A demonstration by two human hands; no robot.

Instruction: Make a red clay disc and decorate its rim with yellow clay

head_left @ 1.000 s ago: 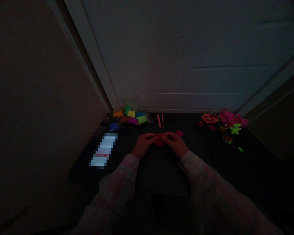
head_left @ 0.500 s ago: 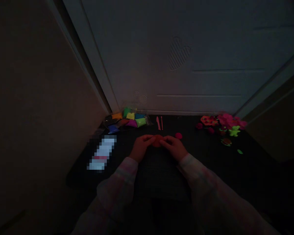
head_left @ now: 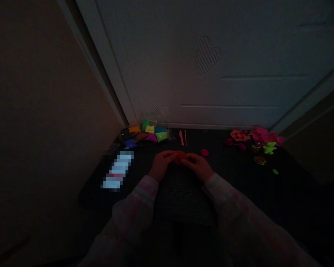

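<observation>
Between my two hands is a flattened, rounded piece of orange-red modelling clay [head_left: 179, 157]. My left hand [head_left: 161, 163] pinches its left edge with thumb and fingers. On the opposite edge my right hand [head_left: 198, 165] grips it the same way, the thumb lying on the near side. The far fingertips are partly hidden behind the clay. Just beyond my right hand a pink ball of clay [head_left: 204, 152] rests on the dark table [head_left: 183, 200]. A pink plastic knife [head_left: 181, 137] and a thin pink stick tool [head_left: 185, 137] lie farther back.
Several bags of coloured clay [head_left: 151, 137] are heaped at the back left. A blurred-out bright phone-like rectangle [head_left: 118, 170] lies nearer on the left. At the right sit pink clay flowers [head_left: 264, 136], a yellow-green figure [head_left: 269, 148] and a small green piece [head_left: 275, 171]. A white door [head_left: 167, 66] stands behind.
The view has shifted slightly, so the scene sits a little differently in the picture. Both hands keep hold of the clay, and its outline between the fingers looks slightly different.
</observation>
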